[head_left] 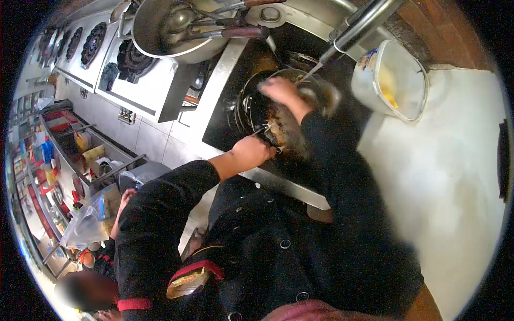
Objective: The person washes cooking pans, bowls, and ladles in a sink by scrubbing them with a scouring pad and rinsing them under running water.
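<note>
Over a dark stove well, my left hand [252,152] is closed round something thin beside the near edge of a black wok [251,101]; what it grips is partly hidden. Above the wok is my right hand [281,91], blurred by motion, so its fingers cannot be made out. Brown, scorched-looking matter [284,125] lies between the two hands. A round metal pan or lid [321,93], also blurred, is just right of my right hand. From the upper right a metal spout [316,68] points down towards it.
A large pot [140,32] with ladles stands at the upper left, beyond it burners [134,61]. On the right a white tub [383,80] holds something yellow on a pale counter [444,160]. At the lower left are another person [88,289] and a plastic bag [85,227].
</note>
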Tool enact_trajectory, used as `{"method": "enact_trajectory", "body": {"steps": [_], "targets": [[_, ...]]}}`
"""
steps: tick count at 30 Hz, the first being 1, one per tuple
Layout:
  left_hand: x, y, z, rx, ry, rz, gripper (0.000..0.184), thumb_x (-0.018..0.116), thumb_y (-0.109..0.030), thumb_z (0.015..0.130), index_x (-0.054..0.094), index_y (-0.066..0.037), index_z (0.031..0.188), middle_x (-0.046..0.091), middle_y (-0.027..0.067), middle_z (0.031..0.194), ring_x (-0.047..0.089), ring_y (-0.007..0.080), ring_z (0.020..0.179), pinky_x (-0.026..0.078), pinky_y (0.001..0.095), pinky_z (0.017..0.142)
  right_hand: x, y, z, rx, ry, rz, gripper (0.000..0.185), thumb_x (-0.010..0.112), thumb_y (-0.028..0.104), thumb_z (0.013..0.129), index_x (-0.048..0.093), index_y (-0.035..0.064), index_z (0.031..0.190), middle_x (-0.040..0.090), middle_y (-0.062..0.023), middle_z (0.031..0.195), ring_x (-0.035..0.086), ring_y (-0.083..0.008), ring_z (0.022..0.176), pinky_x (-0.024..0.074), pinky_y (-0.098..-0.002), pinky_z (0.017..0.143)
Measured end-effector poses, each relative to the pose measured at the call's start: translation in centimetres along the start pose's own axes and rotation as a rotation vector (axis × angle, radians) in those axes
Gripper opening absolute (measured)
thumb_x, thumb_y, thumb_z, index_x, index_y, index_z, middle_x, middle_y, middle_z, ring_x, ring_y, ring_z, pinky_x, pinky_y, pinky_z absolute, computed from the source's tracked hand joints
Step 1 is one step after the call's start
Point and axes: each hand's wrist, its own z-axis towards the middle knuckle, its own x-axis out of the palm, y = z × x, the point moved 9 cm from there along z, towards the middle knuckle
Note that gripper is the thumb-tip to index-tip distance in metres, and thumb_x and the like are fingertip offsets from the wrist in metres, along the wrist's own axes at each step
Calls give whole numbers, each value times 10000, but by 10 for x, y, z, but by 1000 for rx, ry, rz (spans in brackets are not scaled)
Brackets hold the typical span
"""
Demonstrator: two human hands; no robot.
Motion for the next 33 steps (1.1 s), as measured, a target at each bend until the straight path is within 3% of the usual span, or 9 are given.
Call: {"method": "enact_trajectory", "body": {"steps": [4, 7, 10, 15, 18, 22, 27, 29, 33], "targets": [[9, 6, 3, 20, -10, 26, 114, 556, -155, 811, 636, -89, 858, 665, 89, 715, 681, 250, 683, 531, 375, 666, -34, 36, -135, -350, -616, 183, 372, 663, 303, 833, 654, 61, 1116, 619, -112, 1191, 564, -313, 1126, 435, -407, 983], [8, 12, 0, 25, -63, 7, 93, 564, -146, 802, 626, -86, 837, 661, 80, 709, 678, 246, 692, 529, 374, 676, 9, -101, -177, 166, -651, 470, 484, 602, 351, 885, 591, -11, 1206, 594, -205, 1206, 532, -390, 1151, 397, -421, 1019], [3, 16, -1, 63, -62, 15, 74, 568, -138, 794, 614, -86, 819, 659, 81, 716, 677, 246, 699, 528, 378, 687, 111, -272, -99, 604, -319, 557, 610, 394, 495, 955, 561, -1, 1268, 524, -229, 1351, 497, -381, 1253, 382, -415, 1029], [-9, 15, 12, 63, -9, 0, 79, 558, -129, 789, 606, -94, 842, 651, 94, 721, 671, 275, 678, 538, 406, 628, -35, -51, -68, 61, -200, 564, 476, 563, 441, 909, 620, 48, 1171, 602, -187, 1216, 574, -374, 1100, 441, -408, 938], [-35, 23, 35, 20, 17, -17, 125, 565, -99, 770, 614, -97, 885, 666, 119, 751, 679, 303, 706, 545, 433, 616, -60, -19, -143, -210, -806, 275, 384, 688, 319, 796, 648, 79, 1093, 645, -183, 1060, 599, -400, 984, 471, -439, 903], [-65, 43, 76, 46, 25, -20, 156, 620, -81, 717, 617, -93, 872, 664, 165, 768, 661, 371, 737, 530, 482, 680, -92, -94, -211, 177, -724, 380, 350, 691, 216, 766, 643, 58, 1074, 655, -183, 1079, 608, -374, 1030, 478, -429, 918], [-137, 75, 153, 77, -147, -365, 316, 759, -322, 759, 576, -66, 738, 626, 152, 707, 613, 348, 666, 486, 431, 636, -293, -75, -291, 62, -1334, 317, 377, 666, 231, 793, 547, 42, 1097, 651, -223, 1016, 639, -362, 944, 484, -426, 846], [-141, 93, 174, -43, -154, -455, 423, 774, -417, 773, 566, -54, 707, 581, 98, 635, 558, 241, 589, 456, 382, 601, -341, -98, -267, 260, -1190, 210, 431, 685, 300, 783, 553, 25, 1088, 661, -242, 996, 652, -378, 918, 495, -445, 829], [-128, 124, 196, -236, -254, -711, 479, 768, -491, 729, 607, -40, 721, 637, 122, 691, 622, 251, 657, 489, 381, 663, -340, -214, -150, 435, -731, -46, 583, 718, 366, 736, 551, 50, 1197, 670, -213, 1062, 636, -380, 974, 493, -388, 844]]}}
